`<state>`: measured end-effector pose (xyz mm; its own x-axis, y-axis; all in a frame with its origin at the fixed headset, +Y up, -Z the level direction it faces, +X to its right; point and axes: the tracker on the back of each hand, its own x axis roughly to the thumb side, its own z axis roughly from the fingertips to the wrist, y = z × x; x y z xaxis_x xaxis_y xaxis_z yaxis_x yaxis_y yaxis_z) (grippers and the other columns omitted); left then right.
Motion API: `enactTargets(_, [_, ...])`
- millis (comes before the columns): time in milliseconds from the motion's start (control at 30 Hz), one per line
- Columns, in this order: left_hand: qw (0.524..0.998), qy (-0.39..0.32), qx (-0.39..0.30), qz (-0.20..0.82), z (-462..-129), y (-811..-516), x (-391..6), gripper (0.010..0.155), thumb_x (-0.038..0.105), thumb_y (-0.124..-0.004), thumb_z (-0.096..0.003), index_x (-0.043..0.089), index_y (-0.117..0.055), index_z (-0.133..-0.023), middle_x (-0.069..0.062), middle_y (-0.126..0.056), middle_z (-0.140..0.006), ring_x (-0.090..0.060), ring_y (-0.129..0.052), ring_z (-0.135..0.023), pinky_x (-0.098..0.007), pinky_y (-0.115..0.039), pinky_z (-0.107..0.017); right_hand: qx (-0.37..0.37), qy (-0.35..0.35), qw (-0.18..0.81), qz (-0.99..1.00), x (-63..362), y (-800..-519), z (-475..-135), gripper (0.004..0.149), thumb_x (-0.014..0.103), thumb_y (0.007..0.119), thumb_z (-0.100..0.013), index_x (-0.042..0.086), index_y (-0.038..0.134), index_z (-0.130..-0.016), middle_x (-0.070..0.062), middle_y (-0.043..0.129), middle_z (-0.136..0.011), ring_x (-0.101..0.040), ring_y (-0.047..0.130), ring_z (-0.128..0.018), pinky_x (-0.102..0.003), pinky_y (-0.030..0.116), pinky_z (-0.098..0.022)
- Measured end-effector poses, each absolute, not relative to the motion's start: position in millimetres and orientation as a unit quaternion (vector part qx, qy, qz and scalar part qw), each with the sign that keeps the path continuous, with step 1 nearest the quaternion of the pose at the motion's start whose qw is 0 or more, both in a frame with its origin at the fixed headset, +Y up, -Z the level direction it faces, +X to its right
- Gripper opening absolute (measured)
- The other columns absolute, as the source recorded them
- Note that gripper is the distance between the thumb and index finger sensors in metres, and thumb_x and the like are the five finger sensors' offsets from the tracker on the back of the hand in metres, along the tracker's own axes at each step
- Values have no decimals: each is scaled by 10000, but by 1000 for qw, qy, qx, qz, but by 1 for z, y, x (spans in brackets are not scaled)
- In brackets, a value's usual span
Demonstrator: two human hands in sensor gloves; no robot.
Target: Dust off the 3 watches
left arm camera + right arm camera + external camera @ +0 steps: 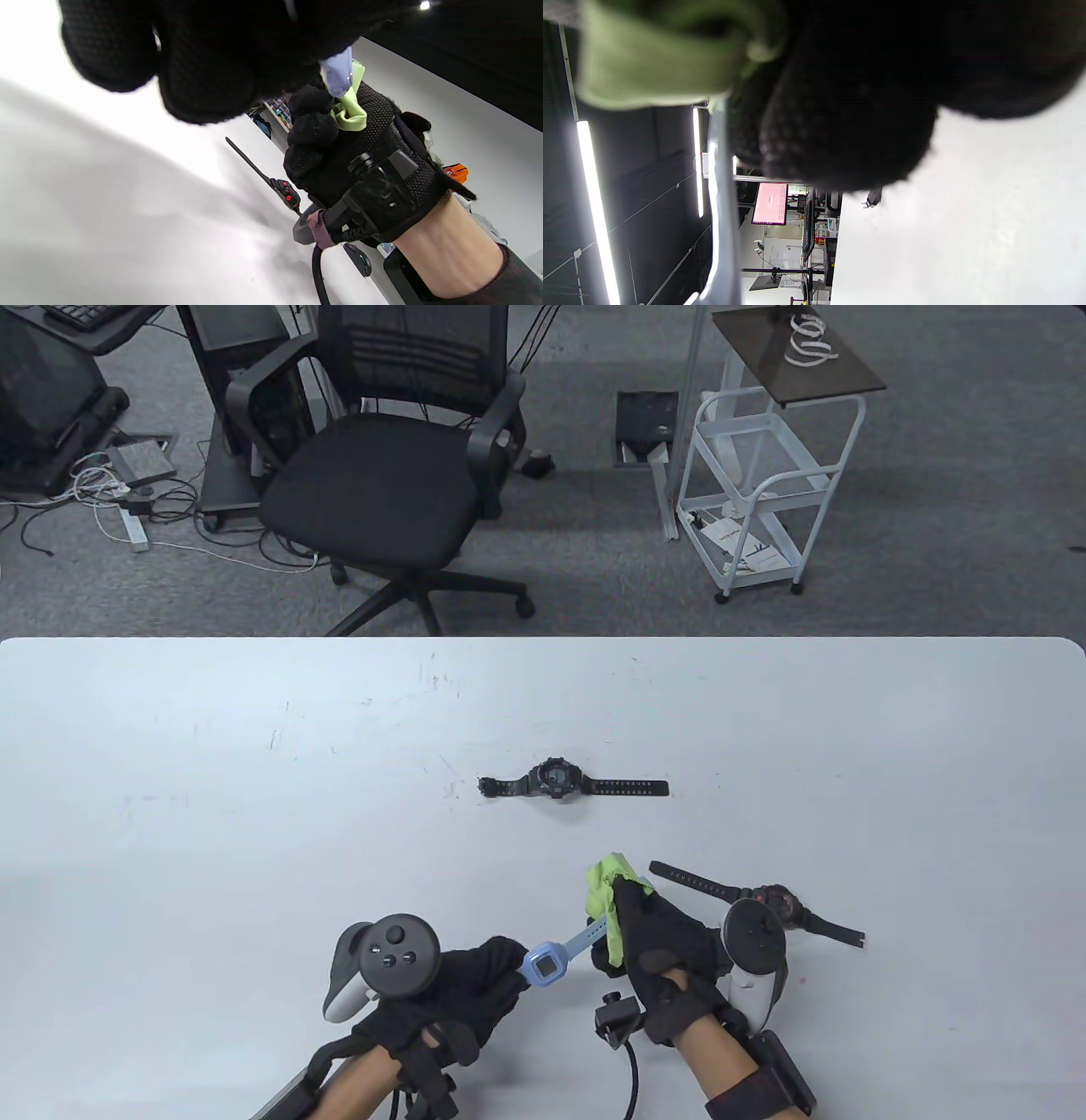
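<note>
Blue watch (547, 960): pale square case, strap running up-right; left hand (450, 993) pinches case, right hand (657, 937) pinches green cloth (604, 886) around strap.

White table (254, 814), surface faintly scuffed; black digital watch (560, 780) lies flat near the centre, strap stretched out left to right; second black watch with red details (776, 903) lies nearer the front edge at right, strap extended, its case partly hidden in the table view.
</note>
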<state>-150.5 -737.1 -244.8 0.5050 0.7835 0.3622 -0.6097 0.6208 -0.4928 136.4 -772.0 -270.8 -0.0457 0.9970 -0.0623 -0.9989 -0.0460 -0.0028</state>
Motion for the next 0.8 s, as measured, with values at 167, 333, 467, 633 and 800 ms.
enactTargets(167, [855, -282, -153, 408, -245, -737, -151, 510, 327, -725, -502, 37, -800, -916, -81, -982, -596, -274, -1033, -422, -577, -840, -460, -27, 16, 682, 731, 137, -771, -271, 478, 473, 756, -468, 135, 964, -734, -60, 1059, -524, -140, 1081, -262, -377, 915, -208])
enactTargets(333, [854, -284, -152, 409, -245, -737, -151, 507, 327, -724, -503, 41, -801, -915, -83, -981, -597, -276, -1033, -422, -579, -839, -459, -25, 15, 694, 720, 138, -772, -271, 516, 499, 690, -488, 125, 998, -665, -45, 1079, -452, -126, 1086, -196, -368, 919, -164])
enactTargets(467, [854, -283, -152, 409, -245, -737, -151, 508, 327, -723, -503, 40, -801, -915, -82, -982, -596, -274, -1033, -421, -578, -840, -459, -24, 19, 692, 721, 137, -772, -271, 527, 494, 676, -485, 115, 996, -662, -56, 1079, -450, -135, 1087, -197, -376, 918, -164])
enactTargets(633, [855, -282, -153, 408, -245, -737, -151, 509, 325, -722, -503, 37, -799, -916, -84, -981, -597, -277, -1033, -422, -579, -839, -459, -25, 9, 689, 724, 138, -771, -271, 486, 466, 718, -480, 126, 954, -736, -63, 1052, -533, -144, 1081, -272, -387, 914, -215])
enactTargets(800, [855, -283, -150, 407, -245, -736, -152, 508, 325, -721, -504, 39, -800, -916, -83, -981, -598, -276, -1033, -423, -578, -840, -460, -23, 20, 698, 715, 138, -772, -272, 529, 484, 660, -488, 110, 978, -684, -66, 1069, -480, -149, 1087, -227, -390, 914, -185])
